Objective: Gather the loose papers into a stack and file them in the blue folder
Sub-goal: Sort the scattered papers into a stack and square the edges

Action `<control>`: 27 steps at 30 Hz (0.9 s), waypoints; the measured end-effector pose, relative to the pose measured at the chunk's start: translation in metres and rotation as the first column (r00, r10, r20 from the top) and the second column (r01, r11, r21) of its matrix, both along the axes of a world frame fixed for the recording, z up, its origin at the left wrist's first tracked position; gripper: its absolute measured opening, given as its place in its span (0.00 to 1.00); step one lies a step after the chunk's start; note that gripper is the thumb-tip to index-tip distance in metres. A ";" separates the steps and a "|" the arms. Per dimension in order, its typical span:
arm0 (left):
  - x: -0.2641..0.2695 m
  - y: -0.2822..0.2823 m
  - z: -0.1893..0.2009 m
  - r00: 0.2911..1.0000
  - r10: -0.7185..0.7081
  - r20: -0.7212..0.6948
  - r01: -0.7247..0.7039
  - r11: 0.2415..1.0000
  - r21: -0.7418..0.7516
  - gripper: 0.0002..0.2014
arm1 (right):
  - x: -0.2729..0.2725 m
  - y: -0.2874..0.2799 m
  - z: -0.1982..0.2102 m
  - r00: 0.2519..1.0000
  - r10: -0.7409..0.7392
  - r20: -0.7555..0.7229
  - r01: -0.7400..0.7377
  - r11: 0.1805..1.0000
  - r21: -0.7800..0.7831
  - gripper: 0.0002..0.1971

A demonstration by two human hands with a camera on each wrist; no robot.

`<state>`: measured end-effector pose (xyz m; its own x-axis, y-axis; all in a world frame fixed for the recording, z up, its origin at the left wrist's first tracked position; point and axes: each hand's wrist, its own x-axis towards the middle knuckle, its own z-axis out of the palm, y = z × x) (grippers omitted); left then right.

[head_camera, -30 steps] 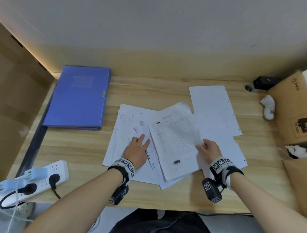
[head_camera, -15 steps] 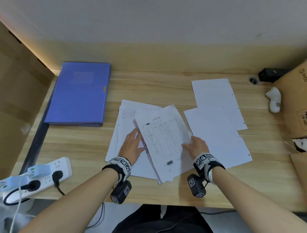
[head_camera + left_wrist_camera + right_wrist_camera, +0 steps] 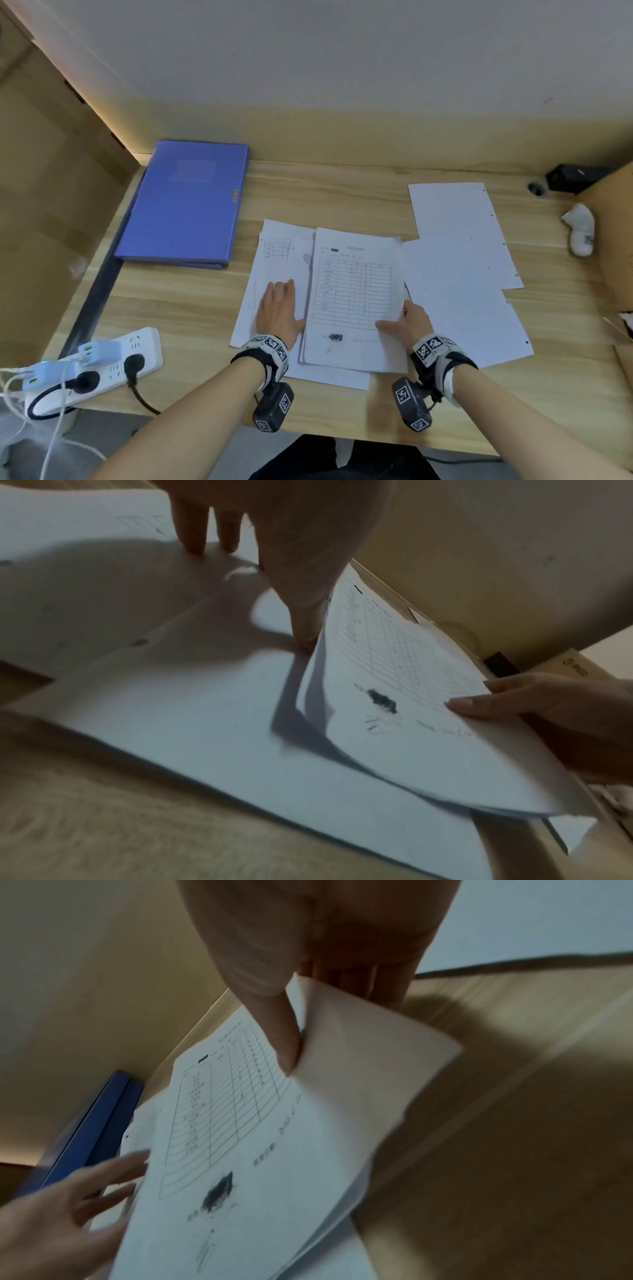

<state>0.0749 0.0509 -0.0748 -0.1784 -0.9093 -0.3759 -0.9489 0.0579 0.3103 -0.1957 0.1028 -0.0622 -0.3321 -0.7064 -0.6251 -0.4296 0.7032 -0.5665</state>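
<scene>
The right hand pinches the right edge of a thin bundle of white printed sheets topped by a ruled table form, thumb on top, likely to slide it leftward. Just left of that bundle, the left hand lies flat, fingers straight, pinning the underlying white sheets. Right of the bundle lie two blank white punched sheets; far left, the closed blue plastic folder.

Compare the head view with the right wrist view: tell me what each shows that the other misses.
Head view only: two blank white sheets lying apart on the right of the wooden desk, and a white power strip.

Right wrist view only: the right hand's thumb on top and fingers beneath, pinching the printed table sheet.

Both: that sheet, the left hand flat on papers, the closed blue folder.
</scene>
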 end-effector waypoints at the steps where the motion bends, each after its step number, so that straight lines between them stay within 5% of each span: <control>1: -0.001 0.000 0.000 1.000 0.003 -0.002 -0.003 1.000 -0.007 0.42 | 0.006 0.000 0.001 1.000 0.012 0.007 -0.012 1.000 0.002 0.20; 9: 0.026 -0.013 0.013 0.966 0.038 -0.256 -0.050 0.998 -0.042 0.25 | 0.030 -0.009 0.000 1.000 -0.008 0.003 0.008 1.000 0.023 0.07; 12: 0.046 -0.027 0.020 0.925 0.347 -0.155 -0.362 0.929 -0.079 0.27 | 0.028 -0.010 -0.001 0.997 -0.071 -0.021 0.070 0.996 -0.051 0.06; 16: 0.061 -0.040 0.018 0.741 0.655 -0.147 -0.621 0.752 0.220 0.30 | 0.026 -0.015 0.000 0.994 -0.082 -0.069 0.076 0.993 -0.092 0.09; 21: 0.061 -0.044 0.007 0.675 0.682 -0.281 -0.536 0.715 0.448 0.08 | 0.041 -0.026 0.000 0.996 0.007 -0.085 -0.008 1.000 -0.011 0.15; 27: 0.059 -0.033 -0.005 0.543 0.766 -0.344 -0.535 0.632 0.560 0.22 | 0.053 -0.033 -0.001 0.995 -0.014 -0.103 0.016 0.999 0.027 0.10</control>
